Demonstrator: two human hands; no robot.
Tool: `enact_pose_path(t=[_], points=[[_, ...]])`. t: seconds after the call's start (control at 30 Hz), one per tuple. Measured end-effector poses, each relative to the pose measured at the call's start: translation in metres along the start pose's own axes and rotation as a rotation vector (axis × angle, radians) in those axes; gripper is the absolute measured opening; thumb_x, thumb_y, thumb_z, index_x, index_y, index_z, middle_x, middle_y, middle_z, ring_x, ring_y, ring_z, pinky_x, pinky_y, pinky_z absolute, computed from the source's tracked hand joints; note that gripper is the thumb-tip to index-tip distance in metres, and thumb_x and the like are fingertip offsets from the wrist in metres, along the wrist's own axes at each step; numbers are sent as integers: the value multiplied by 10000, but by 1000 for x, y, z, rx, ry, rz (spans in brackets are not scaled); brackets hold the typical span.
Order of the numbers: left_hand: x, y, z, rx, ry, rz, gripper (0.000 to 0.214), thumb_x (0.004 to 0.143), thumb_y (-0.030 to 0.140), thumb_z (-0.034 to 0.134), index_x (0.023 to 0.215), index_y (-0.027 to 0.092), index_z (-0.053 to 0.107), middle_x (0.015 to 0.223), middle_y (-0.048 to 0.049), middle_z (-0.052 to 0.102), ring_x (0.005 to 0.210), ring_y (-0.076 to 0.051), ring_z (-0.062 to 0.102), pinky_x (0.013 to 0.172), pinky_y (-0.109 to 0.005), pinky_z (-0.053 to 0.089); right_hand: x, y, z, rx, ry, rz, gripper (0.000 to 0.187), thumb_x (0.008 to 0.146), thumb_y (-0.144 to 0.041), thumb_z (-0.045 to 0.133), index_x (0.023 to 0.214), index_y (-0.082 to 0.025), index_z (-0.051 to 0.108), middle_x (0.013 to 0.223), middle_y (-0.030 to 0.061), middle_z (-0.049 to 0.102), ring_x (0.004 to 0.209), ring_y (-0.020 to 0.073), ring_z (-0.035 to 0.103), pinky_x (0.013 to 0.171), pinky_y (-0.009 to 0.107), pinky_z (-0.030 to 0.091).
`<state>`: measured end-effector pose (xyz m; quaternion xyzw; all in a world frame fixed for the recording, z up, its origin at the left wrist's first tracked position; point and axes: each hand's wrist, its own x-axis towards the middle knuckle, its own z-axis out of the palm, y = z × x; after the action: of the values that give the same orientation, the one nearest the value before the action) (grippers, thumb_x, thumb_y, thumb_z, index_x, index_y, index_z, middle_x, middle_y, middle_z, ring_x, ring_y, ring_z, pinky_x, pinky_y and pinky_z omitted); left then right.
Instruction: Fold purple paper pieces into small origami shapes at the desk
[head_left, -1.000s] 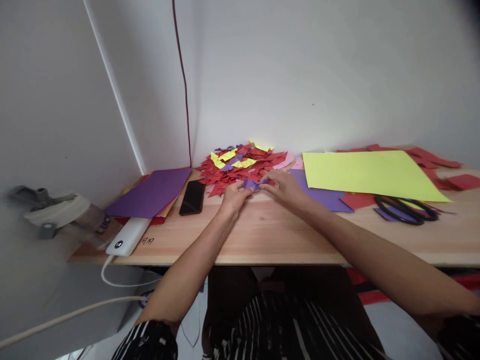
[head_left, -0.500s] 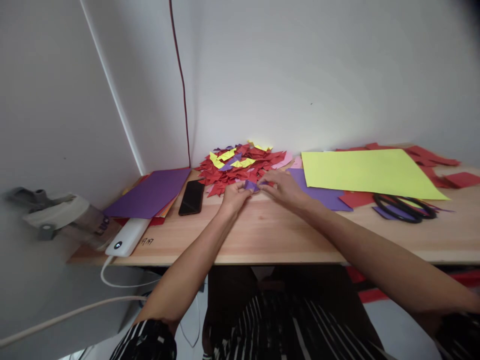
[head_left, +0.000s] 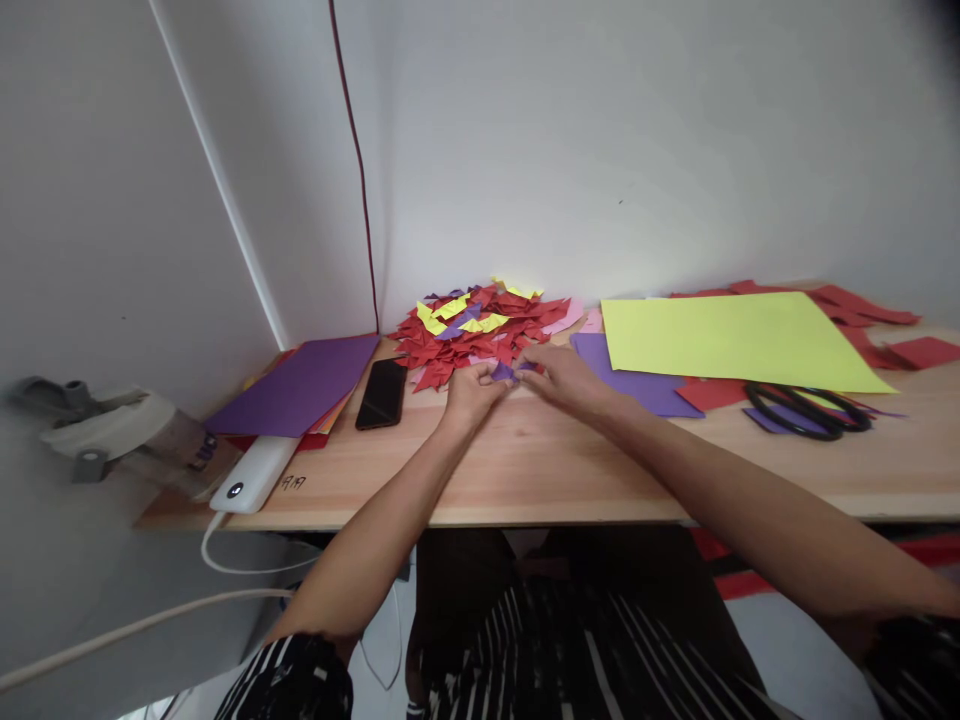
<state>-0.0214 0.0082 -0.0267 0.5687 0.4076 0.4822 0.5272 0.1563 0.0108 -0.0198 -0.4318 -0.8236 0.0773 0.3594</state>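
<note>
A small piece of folded purple paper (head_left: 502, 372) is pinched between my two hands, just above the wooden desk. My left hand (head_left: 472, 394) grips its left side with thumb and fingers closed. From the other side my right hand (head_left: 553, 374) holds its right end, fingertips pressed together. The exact folds are partly covered by my fingers. Right behind my hands lies a heap of small folded paper pieces (head_left: 450, 350), mostly red, with some yellow, purple and pink ones on top.
Black-handled scissors (head_left: 796, 412), a large yellow sheet (head_left: 739, 342), a purple sheet (head_left: 645, 388) and red paper pieces (head_left: 862, 305) lie to the right. On the left are a phone (head_left: 381, 394), stacked purple paper (head_left: 300, 385), a white power bank (head_left: 255, 478) and a bottle (head_left: 142, 440).
Both hands remain at the same spot, with the purple paper turned slightly between the fingers. The view has shifted a little.
</note>
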Motion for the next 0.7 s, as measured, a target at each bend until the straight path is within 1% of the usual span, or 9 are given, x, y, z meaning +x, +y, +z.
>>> enact_pose_path(t=[0.13,0.3,0.43,0.53,0.63,0.7], points=[[0,-1,0,-18,-1,19,176,592,184,746,748,124,694,681,-1,704,587,-104,596,616,-204,429,0,-3,0,35,2,55,49,829,-225,575,832,-197,614,807,39,683,711,190,582,669,303,409],[1,-4,-1,-19,-12,33,167,591,170,737,745,120,694,717,-13,714,627,-118,621,640,-209,443,0,-7,-1,121,-13,150,58,815,-236,573,823,-188,605,779,36,682,699,183,577,652,290,406],[2,-4,0,-14,-10,27,157,582,150,723,732,118,687,700,-8,708,626,-120,627,634,-207,445,0,-5,1,195,-26,197,83,791,-251,576,838,-187,601,804,35,673,746,186,581,691,294,417],[1,-2,1,-56,-9,18,170,567,143,730,728,119,681,676,-2,701,624,-129,644,656,-221,465,2,-1,1,252,-38,218,116,779,-279,582,849,-189,603,836,37,668,771,191,580,715,304,423],[1,1,3,-118,10,-20,222,554,132,745,766,117,680,674,-12,708,632,-157,674,685,-251,489,4,4,-1,368,-2,250,177,817,-343,557,887,-189,607,878,44,666,796,188,582,734,307,430],[1,3,4,-154,48,-43,263,553,128,755,804,114,679,681,-23,718,641,-171,688,701,-267,498,4,5,-3,455,32,283,266,871,-433,502,879,-185,599,858,46,655,785,179,580,728,301,430]])
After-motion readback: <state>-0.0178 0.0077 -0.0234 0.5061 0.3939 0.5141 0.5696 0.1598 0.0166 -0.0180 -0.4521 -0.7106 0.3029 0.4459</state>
